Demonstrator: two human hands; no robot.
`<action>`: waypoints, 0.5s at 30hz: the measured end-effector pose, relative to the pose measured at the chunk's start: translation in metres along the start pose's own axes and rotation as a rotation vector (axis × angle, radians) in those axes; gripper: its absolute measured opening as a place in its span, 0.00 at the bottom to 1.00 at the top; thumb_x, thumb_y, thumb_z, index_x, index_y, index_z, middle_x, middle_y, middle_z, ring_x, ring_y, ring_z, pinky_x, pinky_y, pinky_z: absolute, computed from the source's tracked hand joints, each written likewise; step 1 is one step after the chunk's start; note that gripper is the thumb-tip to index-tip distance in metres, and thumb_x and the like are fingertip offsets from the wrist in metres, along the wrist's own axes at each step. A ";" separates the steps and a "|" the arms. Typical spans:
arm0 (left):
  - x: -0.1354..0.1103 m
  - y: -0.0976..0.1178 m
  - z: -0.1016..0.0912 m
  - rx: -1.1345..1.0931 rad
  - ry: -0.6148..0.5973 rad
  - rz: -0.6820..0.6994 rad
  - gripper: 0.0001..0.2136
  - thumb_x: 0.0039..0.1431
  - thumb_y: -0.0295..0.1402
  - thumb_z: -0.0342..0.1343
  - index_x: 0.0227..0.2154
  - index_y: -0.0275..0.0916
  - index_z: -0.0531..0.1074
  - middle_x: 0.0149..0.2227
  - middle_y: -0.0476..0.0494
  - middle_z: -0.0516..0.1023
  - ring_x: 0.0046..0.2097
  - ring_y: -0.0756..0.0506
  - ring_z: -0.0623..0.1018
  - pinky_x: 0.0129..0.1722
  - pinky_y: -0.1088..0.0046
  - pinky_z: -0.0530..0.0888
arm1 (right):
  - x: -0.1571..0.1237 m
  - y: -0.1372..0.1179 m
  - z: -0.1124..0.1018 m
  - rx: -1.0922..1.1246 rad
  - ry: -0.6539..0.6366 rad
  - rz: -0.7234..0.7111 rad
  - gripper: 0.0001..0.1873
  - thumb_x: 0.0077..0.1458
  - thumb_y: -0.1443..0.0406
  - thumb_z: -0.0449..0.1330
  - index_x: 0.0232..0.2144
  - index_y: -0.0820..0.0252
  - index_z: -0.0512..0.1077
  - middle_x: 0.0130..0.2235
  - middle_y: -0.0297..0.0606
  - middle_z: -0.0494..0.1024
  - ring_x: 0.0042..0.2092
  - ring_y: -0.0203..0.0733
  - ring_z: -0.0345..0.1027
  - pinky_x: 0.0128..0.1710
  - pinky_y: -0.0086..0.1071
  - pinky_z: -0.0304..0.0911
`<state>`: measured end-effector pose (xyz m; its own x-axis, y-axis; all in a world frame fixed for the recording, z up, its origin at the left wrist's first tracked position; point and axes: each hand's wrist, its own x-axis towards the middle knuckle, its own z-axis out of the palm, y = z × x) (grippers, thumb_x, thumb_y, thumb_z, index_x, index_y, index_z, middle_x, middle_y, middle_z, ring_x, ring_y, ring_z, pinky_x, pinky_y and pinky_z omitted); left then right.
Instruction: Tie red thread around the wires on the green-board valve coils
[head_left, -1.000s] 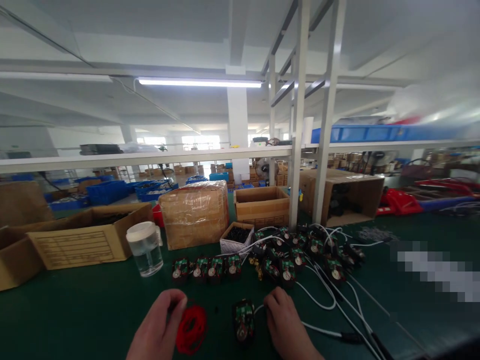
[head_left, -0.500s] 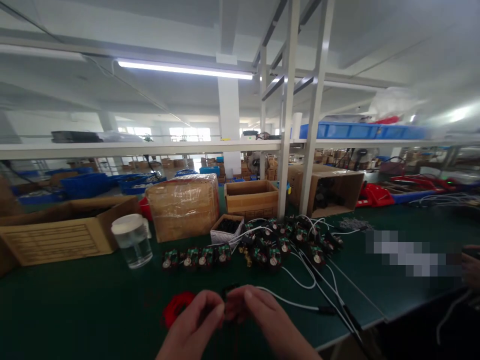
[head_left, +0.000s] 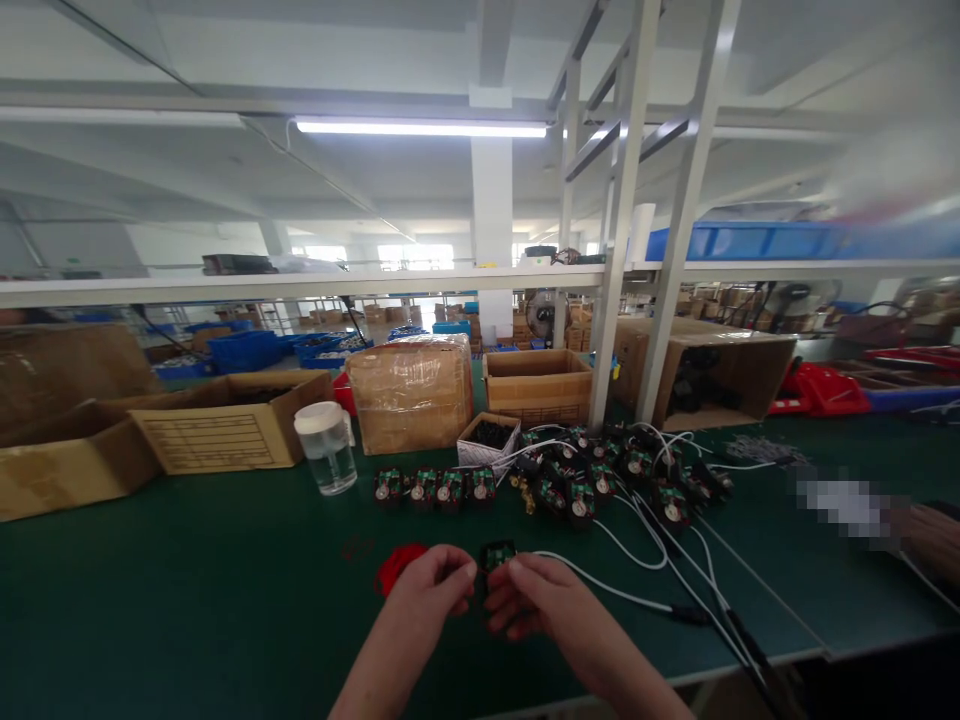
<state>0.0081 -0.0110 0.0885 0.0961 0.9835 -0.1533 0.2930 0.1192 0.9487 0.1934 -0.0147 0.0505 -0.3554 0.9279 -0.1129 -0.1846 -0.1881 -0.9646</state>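
Observation:
My left hand point(head_left: 439, 588) is closed in a pinch, with a thin red wire point(head_left: 482, 572) faintly showing at its fingertips. Close by on the right, my right hand point(head_left: 536, 598) has its thumb and forefinger together and the other fingers curled. What this pinch holds is hidden. Just behind the fingertips lies a small black housing with a green circuit board point(head_left: 498, 553), partly covered by my right hand. A white cable point(head_left: 600, 587) runs rightward from beside it. A red wire bundle point(head_left: 397, 568) lies on the green table, partly behind my left hand.
Several similar circuit-board units point(head_left: 450, 487) stand in a row, with a cabled pile point(head_left: 581, 497) to the right. Behind are a water jug point(head_left: 326, 450), a small box of black parts point(head_left: 489, 442), cardboard boxes point(head_left: 409, 395) and shelf posts point(head_left: 619, 220). Another person's hand point(head_left: 930, 540) is at far right.
The view has swung left and slightly down, so the scene sits further right. Both hands stay close together at the housing, whose green board shows more clearly now.

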 end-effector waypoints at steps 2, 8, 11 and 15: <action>0.000 -0.001 0.001 0.006 0.001 -0.020 0.18 0.46 0.49 0.57 0.31 0.38 0.73 0.29 0.48 0.74 0.33 0.46 0.73 0.35 0.70 0.69 | 0.005 0.003 -0.002 -0.103 0.039 -0.021 0.24 0.50 0.48 0.65 0.36 0.63 0.75 0.34 0.40 0.79 0.33 0.41 0.74 0.29 0.30 0.64; 0.006 -0.008 0.012 0.051 -0.010 -0.010 0.16 0.45 0.48 0.56 0.29 0.39 0.72 0.29 0.48 0.75 0.33 0.45 0.73 0.34 0.70 0.70 | 0.013 0.016 -0.012 -0.311 0.137 -0.121 0.10 0.50 0.58 0.63 0.29 0.59 0.74 0.27 0.33 0.74 0.29 0.38 0.69 0.24 0.27 0.62; 0.009 -0.015 0.019 0.152 0.000 0.046 0.11 0.50 0.43 0.53 0.28 0.40 0.72 0.29 0.48 0.76 0.34 0.44 0.75 0.36 0.70 0.70 | 0.010 0.021 -0.019 -0.396 0.184 -0.193 0.08 0.54 0.60 0.60 0.31 0.58 0.75 0.28 0.34 0.72 0.30 0.39 0.67 0.24 0.28 0.63; 0.011 -0.025 0.025 0.290 0.040 0.124 0.08 0.55 0.38 0.51 0.28 0.41 0.73 0.32 0.46 0.79 0.37 0.43 0.76 0.39 0.70 0.70 | 0.004 0.022 -0.026 -0.592 0.276 -0.325 0.08 0.55 0.64 0.58 0.29 0.57 0.76 0.33 0.37 0.71 0.36 0.42 0.68 0.32 0.32 0.65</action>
<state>0.0259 -0.0064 0.0557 0.1120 0.9934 -0.0251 0.5410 -0.0397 0.8401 0.2121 -0.0065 0.0226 -0.1081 0.9692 0.2211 0.3131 0.2443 -0.9178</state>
